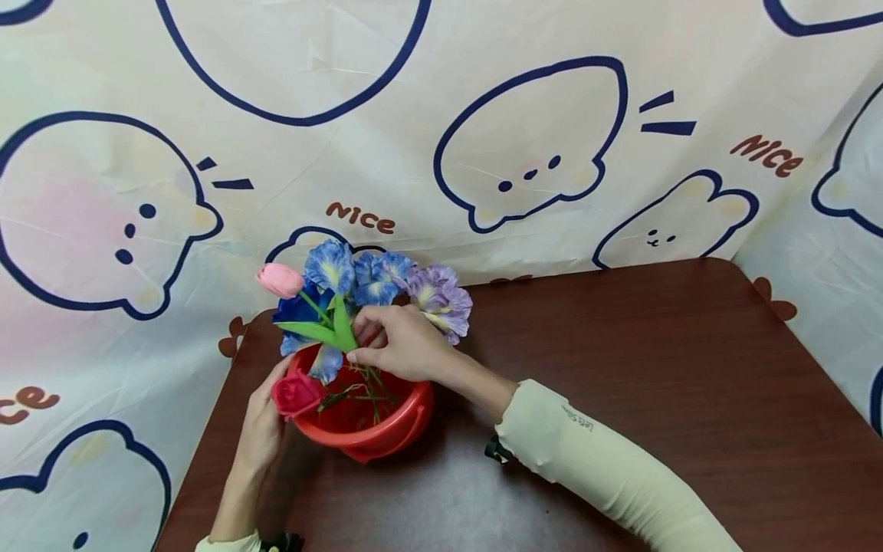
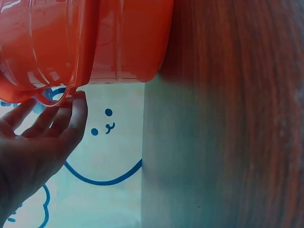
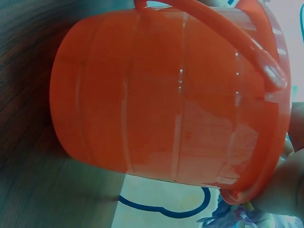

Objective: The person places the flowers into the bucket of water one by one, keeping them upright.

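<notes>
A red bucket (image 1: 407, 433) holds several artificial flowers. My right hand (image 1: 407, 345) reaches over its rim, thumb and curled fingers pinching a pink tulip (image 1: 280, 280) low by its green leaves; the pinch point itself is partly hidden. Blue flowers (image 1: 329, 267) and a purple flower (image 1: 441, 299) lean over the far side. At the near left rim hangs a red rose (image 1: 298, 394). My left hand (image 1: 260, 429) lies along the bucket's left side. In the left wrist view, its extended fingers (image 2: 78, 111) touch the rim beside a handle lug.
The bucket stands on a dark brown wooden table (image 1: 621, 368), near its left side. Behind and left hangs a pale curtain (image 1: 538, 146) with cartoon outlines. In the right wrist view, the bucket's red handle (image 3: 228, 33) hangs down along its outer wall.
</notes>
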Motion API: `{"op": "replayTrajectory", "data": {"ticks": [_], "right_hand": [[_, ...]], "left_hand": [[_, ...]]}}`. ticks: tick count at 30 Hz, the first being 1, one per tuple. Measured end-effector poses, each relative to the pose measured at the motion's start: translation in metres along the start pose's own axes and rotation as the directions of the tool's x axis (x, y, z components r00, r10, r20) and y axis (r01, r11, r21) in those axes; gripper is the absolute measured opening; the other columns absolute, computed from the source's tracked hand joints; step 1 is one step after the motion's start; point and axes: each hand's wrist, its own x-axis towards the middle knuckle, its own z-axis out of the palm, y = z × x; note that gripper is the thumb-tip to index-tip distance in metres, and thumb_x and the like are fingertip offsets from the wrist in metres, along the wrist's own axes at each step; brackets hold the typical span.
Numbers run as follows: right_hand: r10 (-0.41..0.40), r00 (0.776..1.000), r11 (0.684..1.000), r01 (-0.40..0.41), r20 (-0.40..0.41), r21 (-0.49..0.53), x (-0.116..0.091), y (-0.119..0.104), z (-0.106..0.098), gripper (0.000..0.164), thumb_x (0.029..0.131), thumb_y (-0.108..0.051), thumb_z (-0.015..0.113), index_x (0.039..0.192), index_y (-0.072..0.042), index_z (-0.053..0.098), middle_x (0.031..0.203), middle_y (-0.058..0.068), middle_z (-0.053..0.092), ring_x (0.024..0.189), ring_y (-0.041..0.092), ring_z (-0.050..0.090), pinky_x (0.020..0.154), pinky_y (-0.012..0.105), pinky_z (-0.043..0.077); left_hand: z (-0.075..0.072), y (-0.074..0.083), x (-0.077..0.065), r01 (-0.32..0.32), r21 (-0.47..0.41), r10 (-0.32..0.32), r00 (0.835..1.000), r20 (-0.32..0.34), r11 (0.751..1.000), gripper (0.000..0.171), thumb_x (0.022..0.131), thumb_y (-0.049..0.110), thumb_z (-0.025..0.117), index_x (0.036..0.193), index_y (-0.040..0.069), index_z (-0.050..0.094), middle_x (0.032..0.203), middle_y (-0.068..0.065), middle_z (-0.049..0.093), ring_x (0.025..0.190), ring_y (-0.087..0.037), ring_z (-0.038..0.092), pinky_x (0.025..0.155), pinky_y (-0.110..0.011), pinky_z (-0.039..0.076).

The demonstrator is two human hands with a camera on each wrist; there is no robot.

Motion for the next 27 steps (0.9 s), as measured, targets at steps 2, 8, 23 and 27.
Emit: {"op": "replayTrajectory", "data": {"ticks": [2,8,23,27], "right_hand": [[0.023,1.000,1.000,-0.023,-0.011,0.006,-0.002,-0.001,-0.002,0.019,0.097,-0.022,0.082,0.112,-0.014,0.074,0.105,0.000,0.080,0.085,0.000,0.074,0.077,0.013,0.060],[0.057,0.998,0.997,-0.056,-0.037,0.047,-0.016,-0.003,-0.011,0.024,0.097,-0.025,0.082,0.118,-0.016,0.074,0.108,-0.002,0.079,0.090,0.003,0.072,0.078,0.018,0.060],[0.101,0.985,0.971,-0.068,-0.137,0.229,-0.085,0.013,-0.044,0.028,0.098,-0.023,0.080,0.124,-0.015,0.073,0.117,0.004,0.079,0.100,0.013,0.076,0.084,0.035,0.066],[0.172,0.968,0.963,-0.126,-0.183,0.237,-0.109,0.025,-0.056,0.027,0.097,-0.022,0.081,0.123,-0.016,0.074,0.115,0.003,0.079,0.102,0.014,0.076,0.084,0.036,0.067]], "left_hand": [[0.001,0.000,0.000,-0.005,0.001,0.005,1.000,0.002,1.000,0.044,0.115,0.014,0.038,0.155,0.006,0.054,0.098,0.007,0.065,0.074,-0.007,0.054,0.062,-0.020,0.051],[0.000,-0.001,0.001,-0.013,0.012,0.013,1.000,0.012,1.000,0.046,0.115,0.014,0.037,0.157,0.001,0.051,0.115,0.008,0.069,0.082,-0.007,0.059,0.065,-0.018,0.054],[0.000,-0.003,0.002,-0.012,0.003,0.012,1.000,0.026,1.000,0.049,0.116,0.017,0.036,0.159,-0.003,0.046,0.135,0.013,0.066,0.112,-0.006,0.061,0.084,-0.012,0.058],[-0.001,-0.003,0.003,-0.028,-0.002,0.028,0.999,0.033,1.000,0.049,0.116,0.015,0.035,0.159,-0.004,0.045,0.141,0.014,0.065,0.124,-0.003,0.061,0.094,-0.012,0.057]]}}
